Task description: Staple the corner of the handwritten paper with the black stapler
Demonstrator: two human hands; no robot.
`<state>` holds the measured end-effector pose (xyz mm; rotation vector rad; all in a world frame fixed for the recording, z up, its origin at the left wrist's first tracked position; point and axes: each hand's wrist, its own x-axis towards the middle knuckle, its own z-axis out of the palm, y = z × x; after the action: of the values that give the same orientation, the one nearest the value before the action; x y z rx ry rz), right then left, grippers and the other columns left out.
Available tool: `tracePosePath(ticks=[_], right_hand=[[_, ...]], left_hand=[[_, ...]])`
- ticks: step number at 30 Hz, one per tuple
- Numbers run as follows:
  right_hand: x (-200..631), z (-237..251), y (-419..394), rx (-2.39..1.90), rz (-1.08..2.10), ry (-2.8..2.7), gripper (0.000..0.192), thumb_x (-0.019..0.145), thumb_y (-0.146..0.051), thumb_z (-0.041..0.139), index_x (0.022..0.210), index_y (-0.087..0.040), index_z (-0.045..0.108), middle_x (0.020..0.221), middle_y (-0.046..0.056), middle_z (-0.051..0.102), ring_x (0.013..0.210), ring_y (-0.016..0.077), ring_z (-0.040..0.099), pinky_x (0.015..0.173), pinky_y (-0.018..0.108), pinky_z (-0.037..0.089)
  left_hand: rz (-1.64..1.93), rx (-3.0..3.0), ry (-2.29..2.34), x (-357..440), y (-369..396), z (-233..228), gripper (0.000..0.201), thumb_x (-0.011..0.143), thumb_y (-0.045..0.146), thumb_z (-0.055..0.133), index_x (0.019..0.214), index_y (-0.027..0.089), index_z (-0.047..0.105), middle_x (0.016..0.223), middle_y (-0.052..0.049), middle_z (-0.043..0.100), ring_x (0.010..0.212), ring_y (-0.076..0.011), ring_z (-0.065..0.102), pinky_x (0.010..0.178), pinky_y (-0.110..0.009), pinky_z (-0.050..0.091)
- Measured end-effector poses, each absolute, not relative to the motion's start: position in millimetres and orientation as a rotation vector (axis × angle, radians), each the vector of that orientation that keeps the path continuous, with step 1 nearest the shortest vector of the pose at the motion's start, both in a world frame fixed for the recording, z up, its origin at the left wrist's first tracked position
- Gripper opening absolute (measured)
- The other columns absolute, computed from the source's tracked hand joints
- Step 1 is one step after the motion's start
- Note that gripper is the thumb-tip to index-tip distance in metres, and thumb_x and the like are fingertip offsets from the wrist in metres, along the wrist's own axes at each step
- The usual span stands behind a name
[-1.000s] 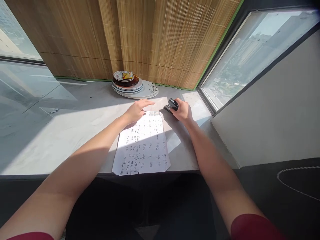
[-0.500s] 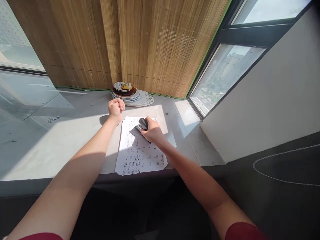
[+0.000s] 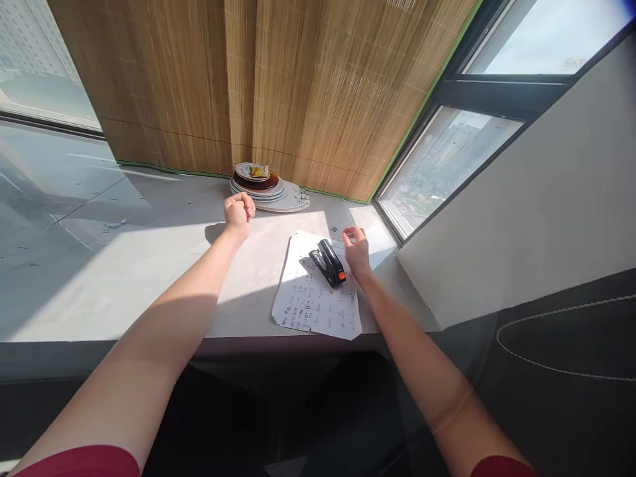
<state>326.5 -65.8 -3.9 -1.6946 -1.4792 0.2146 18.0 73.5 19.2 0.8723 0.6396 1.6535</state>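
1. A black stapler [image 3: 327,262] with an orange mark at its near end lies on a sheet of paper [image 3: 318,298] covered in handwriting.
2. The paper lies flat on the grey worktop [image 3: 149,278], turned at a slant, with its near edge close to the front edge of the worktop.
3. The right hand [image 3: 356,249] hovers just beside the stapler, on its right side, with the fingers loosely spread and curled; it holds nothing and does not grip the stapler.
4. The left hand [image 3: 238,211] is balled into a fist, well apart from the paper, to its left and farther back; whether anything is inside the fist cannot be told.
5. Just behind the left hand stands a stack of plates [image 3: 265,189], the topmost small one carrying something yellow.
6. Behind the plates hangs a bamboo blind [image 3: 278,86]; a window [image 3: 442,159] lies to the right.
7. Sunlight falls across the worktop and paper.
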Motion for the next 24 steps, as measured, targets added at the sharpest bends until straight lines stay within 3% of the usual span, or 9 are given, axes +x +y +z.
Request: tracePosePath(ticks=[3, 7, 9, 14, 21, 24], right_hand=[[322, -17, -42, -1.824, 0.135, -1.640, 0.024, 0.096, -0.032, 0.053, 0.116, -0.023, 0.063, 0.154, 0.017, 0.052, 0.143, 0.0315, 0.051, 0.116, 0.050, 0.050], [316, -22, -27, -2.039, 0.163, -1.836, 0.048, 0.107, -0.036, 0.044, 0.149, -0.014, 0.054, 0.180, 0.022, 0.028, 0.169, 0.0348, 0.023, 0.135, 0.057, 0.026], [314, -20, -25, -2.116, 0.197, -1.923, 0.057, 0.112, -0.039, 0.036, 0.160, -0.010, 0.045, 0.182, 0.024, 0.026, 0.172, 0.0344, 0.019, 0.138, 0.057, 0.018], [271, -12, -21, -2.109, 0.241, -2.113, 0.065, 0.114, -0.035, 0.028, 0.172, -0.007, 0.031, 0.184, 0.025, 0.019, 0.173, 0.0325, 0.017, 0.138, 0.059, 0.015], [144, -10, 0, -1.763, 0.287, -2.324, 0.065, 0.117, -0.044, 0.027, 0.172, -0.010, 0.033, 0.185, 0.020, 0.018, 0.174, 0.0320, 0.015, 0.138, 0.063, 0.014], [110, -10, 6, -1.656, 0.308, -2.379, 0.064, 0.117, -0.046, 0.028, 0.171, -0.013, 0.034, 0.185, 0.017, 0.019, 0.173, 0.0307, 0.016, 0.138, 0.064, 0.014]], left_hand=[[1.660, 0.856, 0.651, 17, 75, 19, 0.031, 0.064, -0.008, 0.045, 0.050, 0.019, 0.039, 0.043, 0.003, 0.033, 0.042, -0.0084, 0.027, 0.050, -0.031, 0.006], [1.656, 0.842, 0.655, 14, 77, 20, 0.035, 0.074, -0.006, 0.048, 0.054, 0.020, 0.036, 0.045, 0.004, 0.031, 0.045, -0.0085, 0.025, 0.051, -0.030, 0.006], [1.651, 0.832, 0.651, 7, 77, 22, 0.039, 0.081, -0.002, 0.051, 0.055, 0.021, 0.031, 0.046, 0.005, 0.027, 0.046, -0.0093, 0.022, 0.051, -0.030, 0.007], [1.696, 0.798, 0.334, -39, 69, 31, 0.053, 0.091, 0.012, 0.059, 0.064, 0.020, 0.014, 0.057, 0.004, 0.006, 0.053, -0.0138, 0.008, 0.050, -0.032, 0.011], [2.314, 0.798, -0.063, -124, 61, 32, 0.044, 0.110, 0.003, 0.029, 0.073, 0.016, 0.010, 0.069, 0.000, -0.004, 0.064, -0.0185, -0.006, 0.053, -0.031, 0.008], [2.384, 0.742, -0.027, -137, 63, 32, 0.043, 0.115, 0.002, 0.014, 0.074, 0.014, 0.008, 0.072, -0.001, -0.005, 0.066, -0.0201, -0.008, 0.054, -0.030, 0.009]])
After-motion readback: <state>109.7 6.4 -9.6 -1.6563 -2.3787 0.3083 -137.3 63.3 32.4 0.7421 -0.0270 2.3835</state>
